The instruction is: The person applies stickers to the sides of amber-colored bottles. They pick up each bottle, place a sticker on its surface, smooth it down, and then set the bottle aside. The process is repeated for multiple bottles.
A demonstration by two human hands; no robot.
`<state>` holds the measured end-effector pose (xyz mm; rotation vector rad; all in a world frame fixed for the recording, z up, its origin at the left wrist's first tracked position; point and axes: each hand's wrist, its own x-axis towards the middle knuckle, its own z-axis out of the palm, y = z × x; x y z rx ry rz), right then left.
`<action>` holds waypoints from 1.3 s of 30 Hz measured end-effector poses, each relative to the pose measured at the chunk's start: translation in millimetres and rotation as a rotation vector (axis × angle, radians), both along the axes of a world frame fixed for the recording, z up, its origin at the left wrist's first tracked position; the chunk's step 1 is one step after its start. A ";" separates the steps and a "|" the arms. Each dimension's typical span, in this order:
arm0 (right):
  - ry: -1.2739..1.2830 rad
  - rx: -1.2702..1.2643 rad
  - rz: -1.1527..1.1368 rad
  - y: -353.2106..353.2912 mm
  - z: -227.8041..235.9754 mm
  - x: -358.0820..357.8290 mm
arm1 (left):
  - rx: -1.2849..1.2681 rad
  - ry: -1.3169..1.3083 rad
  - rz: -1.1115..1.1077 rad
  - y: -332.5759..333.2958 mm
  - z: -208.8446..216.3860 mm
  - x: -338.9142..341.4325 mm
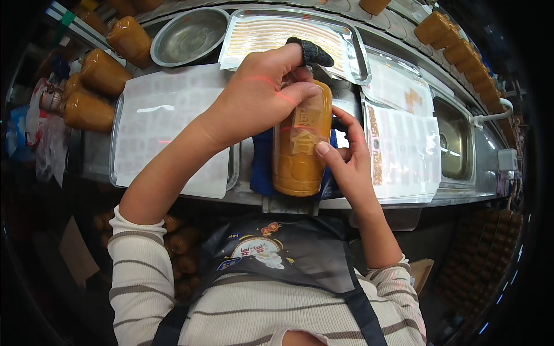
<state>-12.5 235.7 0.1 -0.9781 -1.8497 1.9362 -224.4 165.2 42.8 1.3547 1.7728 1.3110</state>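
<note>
An amber-filled plastic jar (pixel 297 173) lies on a folded blue cloth (pixel 262 164) in front of me, its rounded base toward me. Across its upper side sits a clear label (pixel 304 128) with gold lettering. My left hand (pixel 262 92) reaches over the jar's far end, thumb and fingers closed at the label's upper edge. A black finger cover is on its index finger, which sticks out past the jar. With my right hand (pixel 351 164) I grip the jar's right side, the thumb pressing near the label's lower corner. The jar's far end is hidden by my left hand.
Sheets of labels lie on a tray at left (pixel 173 127) and at right (pixel 404 153). Behind are a metal bowl (pixel 190 37) and a tray with a striped sheet (pixel 283 34). More amber jars (pixel 89 109) stand at left. A sink (pixel 453 138) is at right.
</note>
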 end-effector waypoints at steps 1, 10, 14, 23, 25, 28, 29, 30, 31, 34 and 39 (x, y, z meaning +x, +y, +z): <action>0.027 0.006 -0.012 -2.3 -0.7 -1.4 | 0.010 0.016 0.009 -0.4 -0.6 1.3; 0.110 0.031 -0.020 -10.2 -5.1 5.2 | 0.115 0.115 0.094 -3.4 -6.4 9.9; 0.152 0.045 -0.028 -18.0 0.4 10.9 | 0.113 -0.100 0.312 -19.8 -19.4 19.9; -0.034 0.852 0.275 6.9 22.7 5.2 | -0.062 -0.738 0.132 -71.5 -39.8 81.7; -0.064 0.835 0.290 4.8 25.1 7.3 | 0.040 -0.624 0.183 -72.0 -50.2 83.7; -0.030 0.820 0.282 5.2 23.5 6.2 | 0.055 -0.634 0.183 -72.5 -51.1 82.6; -0.026 0.820 0.283 5.9 23.8 5.9 | 0.069 -0.647 0.185 -72.0 -51.4 83.2; -0.023 0.817 0.284 6.7 23.7 5.9 | 0.081 -0.652 0.193 -71.3 -51.9 84.3; -0.029 0.834 0.292 8.1 24.3 5.2 | 0.095 -0.654 0.200 -70.8 -52.2 84.8; -0.096 0.829 0.314 7.8 24.7 4.8 | 0.106 -0.637 0.232 -68.0 -53.9 87.0; -0.105 0.837 0.331 7.7 28.2 2.0 | 0.055 -0.602 0.230 -69.4 -57.0 86.8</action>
